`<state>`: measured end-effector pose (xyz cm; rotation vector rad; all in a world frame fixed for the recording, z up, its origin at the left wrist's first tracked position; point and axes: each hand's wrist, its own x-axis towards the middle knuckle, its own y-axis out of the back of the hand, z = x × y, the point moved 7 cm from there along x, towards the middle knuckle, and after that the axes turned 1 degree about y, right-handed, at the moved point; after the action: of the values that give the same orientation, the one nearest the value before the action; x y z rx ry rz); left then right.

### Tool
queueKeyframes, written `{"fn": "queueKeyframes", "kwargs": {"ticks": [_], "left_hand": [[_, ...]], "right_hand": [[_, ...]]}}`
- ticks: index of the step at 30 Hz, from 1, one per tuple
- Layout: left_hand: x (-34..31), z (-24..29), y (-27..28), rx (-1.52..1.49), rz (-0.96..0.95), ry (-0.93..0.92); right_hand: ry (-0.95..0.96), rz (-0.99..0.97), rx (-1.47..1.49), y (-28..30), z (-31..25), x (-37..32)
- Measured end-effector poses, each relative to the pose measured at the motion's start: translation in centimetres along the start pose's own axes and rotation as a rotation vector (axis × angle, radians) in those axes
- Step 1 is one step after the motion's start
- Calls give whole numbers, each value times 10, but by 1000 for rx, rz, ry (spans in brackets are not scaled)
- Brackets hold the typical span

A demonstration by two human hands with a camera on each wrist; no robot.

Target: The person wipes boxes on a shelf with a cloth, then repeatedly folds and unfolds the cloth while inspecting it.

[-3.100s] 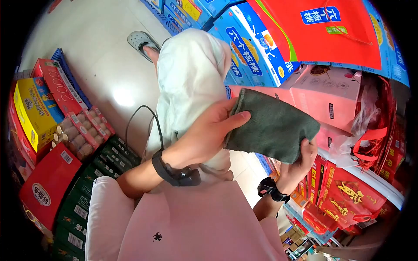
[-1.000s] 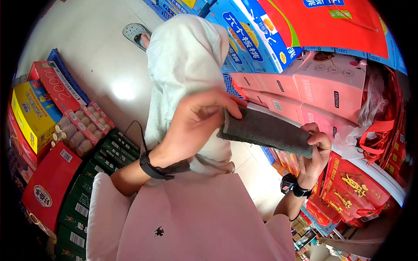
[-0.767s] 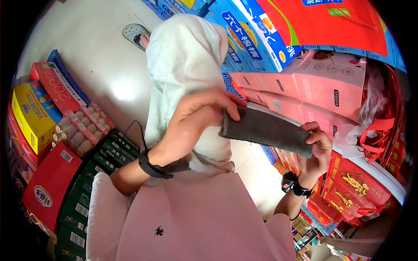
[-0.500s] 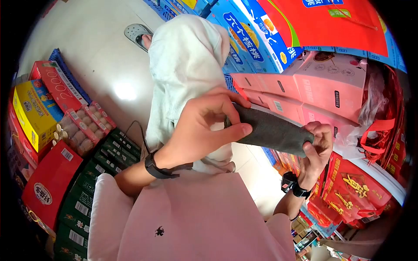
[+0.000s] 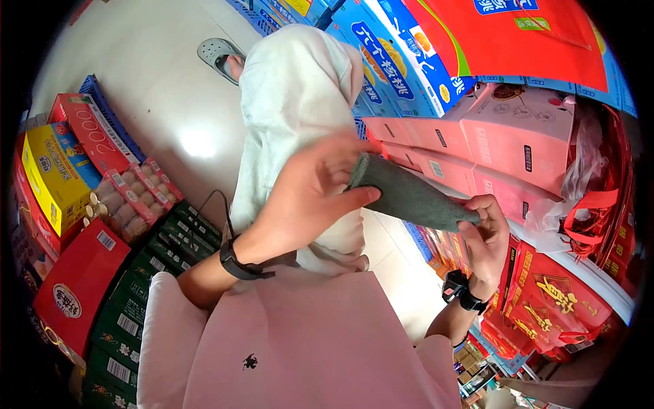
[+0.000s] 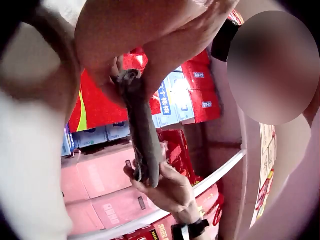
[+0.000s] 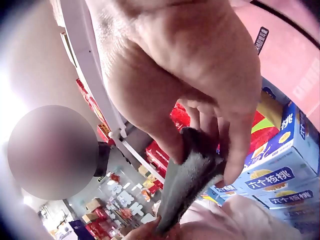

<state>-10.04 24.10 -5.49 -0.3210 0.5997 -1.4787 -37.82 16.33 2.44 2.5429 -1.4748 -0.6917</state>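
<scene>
Stacked pink gift cartons (image 5: 518, 136) line the shop shelf behind the work. Held in mid-air before them, the dark grey-green terry cloth (image 5: 409, 194) is already folded into a narrow strip. The left hand (image 5: 310, 198) pinches one end and the right hand (image 5: 485, 235) pinches the other. I'd judge the lengthwise folds done and the end-to-end fold not yet made.

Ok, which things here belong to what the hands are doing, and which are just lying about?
In hand: grey cloth, pinched at one end by the left hand, at the other by the right hand.
Lying about: pink boxes, blue cartons, yellow box.
</scene>
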Motion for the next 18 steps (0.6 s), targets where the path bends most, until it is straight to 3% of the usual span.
{"fn": "queueKeyframes", "kwargs": {"ticks": [4, 8, 13, 18], "left_hand": [[-1, 2, 2, 306, 27, -4], [0, -11, 2, 271, 43, -90], [-1, -2, 1, 342, 29, 76], [10, -13, -9, -65, 21, 7]], "right_hand": [[57, 66, -57, -1, -3, 0], [60, 129, -25, 3, -3, -1], [39, 180, -109, 10, -5, -3], [154, 270, -85, 12, -15, 1]]}}
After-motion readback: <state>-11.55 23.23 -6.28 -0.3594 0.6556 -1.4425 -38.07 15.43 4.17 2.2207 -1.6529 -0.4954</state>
